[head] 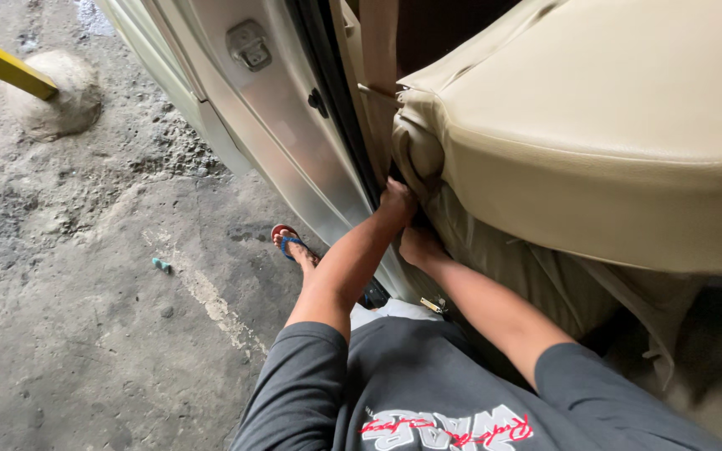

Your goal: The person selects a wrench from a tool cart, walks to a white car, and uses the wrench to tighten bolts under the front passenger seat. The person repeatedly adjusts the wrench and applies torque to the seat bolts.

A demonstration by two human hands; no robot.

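left hand, right hand, beige seat, door sill

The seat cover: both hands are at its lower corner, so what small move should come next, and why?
Probably pull the loose seat cover down over the corner of the car seat. It is bunched and wrinkled there, and the left hand and right hand already press at that edge beside the door frame.
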